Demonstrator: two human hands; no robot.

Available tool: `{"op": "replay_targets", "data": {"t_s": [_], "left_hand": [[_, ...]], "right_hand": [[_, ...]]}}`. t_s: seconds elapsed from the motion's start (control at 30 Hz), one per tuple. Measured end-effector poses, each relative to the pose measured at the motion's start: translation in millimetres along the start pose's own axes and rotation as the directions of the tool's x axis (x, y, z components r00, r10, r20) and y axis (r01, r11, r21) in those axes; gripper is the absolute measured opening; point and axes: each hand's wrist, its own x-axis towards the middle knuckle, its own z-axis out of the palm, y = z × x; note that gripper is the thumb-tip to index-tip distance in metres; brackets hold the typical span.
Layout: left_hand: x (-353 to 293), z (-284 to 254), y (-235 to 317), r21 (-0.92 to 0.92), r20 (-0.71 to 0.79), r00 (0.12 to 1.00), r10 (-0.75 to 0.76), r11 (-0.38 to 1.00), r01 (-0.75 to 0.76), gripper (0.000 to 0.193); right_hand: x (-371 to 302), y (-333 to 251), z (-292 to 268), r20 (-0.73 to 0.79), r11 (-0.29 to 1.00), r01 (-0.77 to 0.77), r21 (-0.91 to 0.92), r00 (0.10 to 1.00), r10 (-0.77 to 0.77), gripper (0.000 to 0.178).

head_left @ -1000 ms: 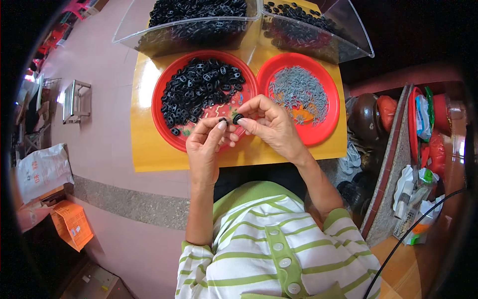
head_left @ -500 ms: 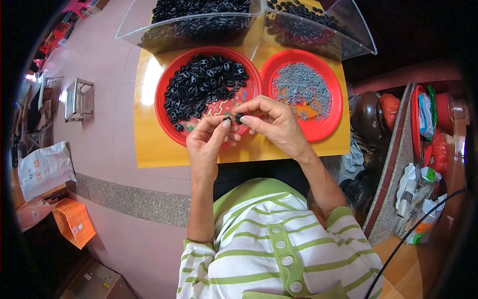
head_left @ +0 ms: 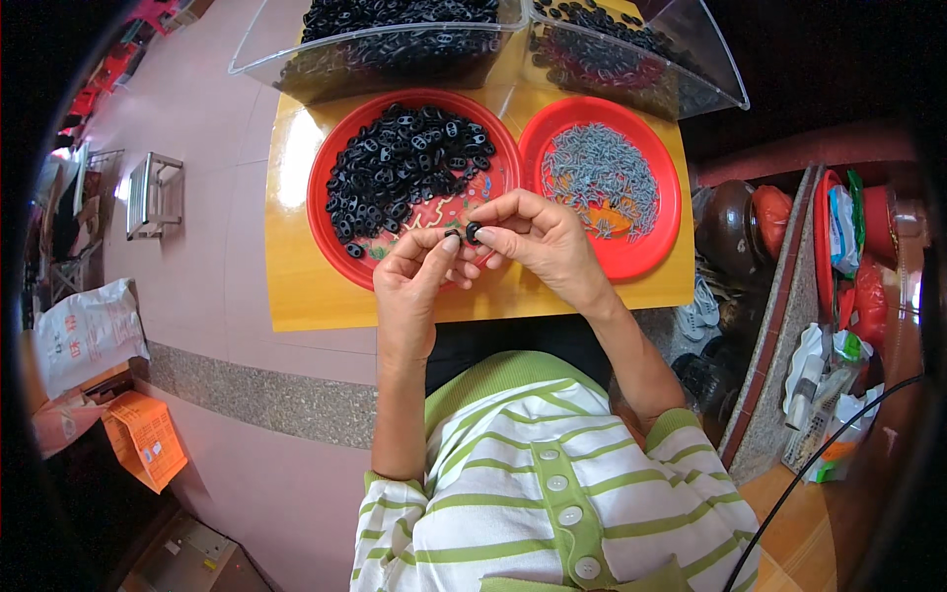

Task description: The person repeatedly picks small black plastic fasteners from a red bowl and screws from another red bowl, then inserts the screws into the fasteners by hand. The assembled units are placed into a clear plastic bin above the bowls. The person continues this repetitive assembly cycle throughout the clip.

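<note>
Over the front of the left red tray, my two hands are close together with fingertips nearly meeting. Pinched between thumb and fingers of my left hand is a small black plastic piece, mostly covered. My right hand pinches another small black, rounded plastic piece right beside it. Whether the two pieces touch, I cannot tell. A heap of black oval pieces with holes fills much of the left tray. Small grey screw-like pins lie in the right red tray.
Both trays stand on a yellow table. Behind them are a clear bin and a second clear bin, holding more black parts. A metal stool stands on the floor at left. Brown jars sit to the right.
Both hands hold nearly the same place and grip. The black piece in my right hand shows a little more, turned slightly; otherwise only the view has shifted a touch.
</note>
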Motion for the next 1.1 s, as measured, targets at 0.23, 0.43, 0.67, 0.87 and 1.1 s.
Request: {"op": "replay_targets", "data": {"t_s": [0.23, 0.43, 0.67, 0.87, 1.1], "left_hand": [[1, -1, -3, 0.098, 0.001, 0.998, 0.057, 0.994, -0.057, 0.010], [2, 1, -3, 0.028, 0.003, 1.000, -0.001, 1.000, 0.001, 0.014], [3, 1, -3, 0.070, 0.062, 0.998, 0.020, 0.997, -0.024, 0.015], [2, 12, 1, 0.107, 0.061, 0.993, 0.105, 0.988, -0.111, 0.015], [8, 13, -2, -0.077, -0.038, 0.997, 0.069, 0.994, -0.071, 0.011]], "right_hand": [[1, -3, 2, -0.014, 0.991, 0.037, -0.131, 0.999, -0.039, 0.017], [1, 2, 2, -0.049, 0.993, 0.053, -0.108, 0.997, -0.058, 0.016], [0, 7, 1, -0.045, 0.997, 0.070, -0.045, 0.996, -0.072, 0.013], [5, 4, 0, -0.115, 0.995, 0.084, -0.048, 0.989, -0.089, 0.012], [3, -7, 14, -0.128, 0.991, 0.128, -0.030, 0.983, -0.131, 0.020]]}}
